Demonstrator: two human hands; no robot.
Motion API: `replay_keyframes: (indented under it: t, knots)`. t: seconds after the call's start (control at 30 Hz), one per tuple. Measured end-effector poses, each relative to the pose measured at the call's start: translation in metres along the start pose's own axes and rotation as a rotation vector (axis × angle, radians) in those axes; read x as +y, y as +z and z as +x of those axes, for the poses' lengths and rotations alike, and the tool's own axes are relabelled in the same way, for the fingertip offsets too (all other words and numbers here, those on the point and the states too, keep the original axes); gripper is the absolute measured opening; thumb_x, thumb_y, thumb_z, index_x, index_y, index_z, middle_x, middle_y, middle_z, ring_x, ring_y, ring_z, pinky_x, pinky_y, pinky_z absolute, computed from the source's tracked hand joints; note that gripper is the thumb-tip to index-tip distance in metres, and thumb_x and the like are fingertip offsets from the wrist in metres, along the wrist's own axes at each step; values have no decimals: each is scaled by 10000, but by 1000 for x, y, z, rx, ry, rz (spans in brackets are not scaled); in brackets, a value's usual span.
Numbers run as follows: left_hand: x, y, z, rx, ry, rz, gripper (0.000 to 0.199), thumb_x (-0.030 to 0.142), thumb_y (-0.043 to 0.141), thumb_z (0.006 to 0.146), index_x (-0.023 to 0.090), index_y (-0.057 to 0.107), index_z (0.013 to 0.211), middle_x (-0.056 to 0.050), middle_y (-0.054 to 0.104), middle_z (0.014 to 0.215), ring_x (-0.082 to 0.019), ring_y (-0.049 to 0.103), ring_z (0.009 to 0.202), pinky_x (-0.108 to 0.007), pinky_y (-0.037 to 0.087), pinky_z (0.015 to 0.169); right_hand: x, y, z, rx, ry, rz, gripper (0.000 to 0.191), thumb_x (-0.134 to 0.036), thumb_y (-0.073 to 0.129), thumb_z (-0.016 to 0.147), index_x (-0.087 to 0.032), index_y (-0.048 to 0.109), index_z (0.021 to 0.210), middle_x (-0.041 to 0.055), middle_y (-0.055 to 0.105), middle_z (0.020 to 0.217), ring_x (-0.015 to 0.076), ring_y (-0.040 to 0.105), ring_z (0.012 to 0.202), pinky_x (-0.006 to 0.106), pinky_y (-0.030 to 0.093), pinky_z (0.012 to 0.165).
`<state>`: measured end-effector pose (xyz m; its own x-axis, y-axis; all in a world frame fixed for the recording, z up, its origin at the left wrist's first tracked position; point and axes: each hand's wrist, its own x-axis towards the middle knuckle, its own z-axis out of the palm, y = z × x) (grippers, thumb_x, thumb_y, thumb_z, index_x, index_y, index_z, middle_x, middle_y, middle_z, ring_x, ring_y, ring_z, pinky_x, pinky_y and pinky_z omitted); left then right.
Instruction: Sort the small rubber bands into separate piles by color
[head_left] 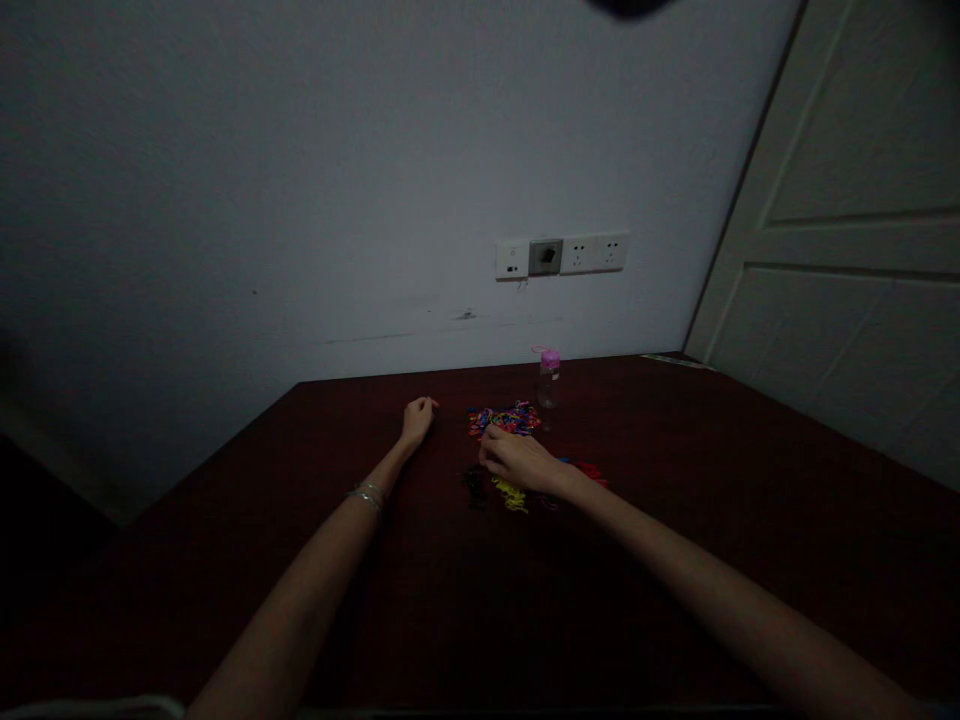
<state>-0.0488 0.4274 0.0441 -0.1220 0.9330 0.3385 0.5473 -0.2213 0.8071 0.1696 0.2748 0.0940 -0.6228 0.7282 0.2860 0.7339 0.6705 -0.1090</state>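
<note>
A mixed pile of small coloured bands point(506, 418) lies on the dark red table point(450, 600). My right hand point(514, 458) is at the near edge of this pile, fingers pressed together; anything between them is too small to make out. Just below it are a yellow group point(511, 496) and a black group point(475, 486) of bands. Red bands point(589, 470) show beyond my right wrist, partly covered by it. My left hand point(419, 416) rests on the table left of the pile, its fingers curled in, their inner side hidden.
A clear bottle with a pink cap point(548, 380) stands right behind the mixed pile. Behind the table is a pale wall with sockets point(577, 255). A white door point(847, 220) stands at the right.
</note>
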Motion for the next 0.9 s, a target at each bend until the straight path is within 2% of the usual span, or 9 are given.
replay_keyframes:
  t: [0.13,0.27,0.4,0.5,0.67,0.73,0.9]
  knots:
    - [3,-1,-2,-6,16,36,324,273,371,750,115,655,757,-31,597,578,-138,534,570,-230,391,591,4,0,-1,14,0,44,140,-271,471,828,-197,556,911,37,499,968,123,523,770,215,341,589]
    - [7,-2,-3,-29,58,83,306,244,376,748,116,654,744,-58,638,702,-152,565,676,-232,401,649,17,-6,-6,94,58,86,138,-256,460,831,-198,555,913,39,516,968,132,522,805,224,368,645]
    - [11,-2,-4,-38,58,122,286,221,389,747,117,655,752,-67,650,770,-159,576,746,-229,407,680,45,-13,-17,225,158,147,128,-280,470,815,-200,550,874,34,552,929,138,527,786,226,375,630]
    - [12,-1,-4,-42,42,180,259,212,419,738,118,658,769,-70,655,781,-156,580,745,-227,411,697,71,-14,-27,302,274,211,151,-319,469,803,-198,557,819,23,587,824,137,534,712,224,369,592]
    - [16,4,-7,-78,-8,288,194,246,510,686,149,669,740,-64,656,748,-160,580,696,-228,414,658,104,-6,-41,320,426,283,240,-391,446,792,-189,569,754,17,609,696,135,533,607,219,352,531]
    - [16,7,-9,-57,-66,248,190,271,531,672,167,673,742,-57,659,759,-166,583,703,-232,415,643,110,-2,-44,314,458,278,254,-407,452,782,-188,577,749,17,612,680,134,531,589,218,345,519]
    - [17,14,-11,90,-181,51,217,280,528,678,150,674,772,-69,663,774,-183,592,728,-239,420,611,118,5,-49,316,492,267,277,-421,448,772,-189,597,742,26,624,684,141,543,601,223,357,532]
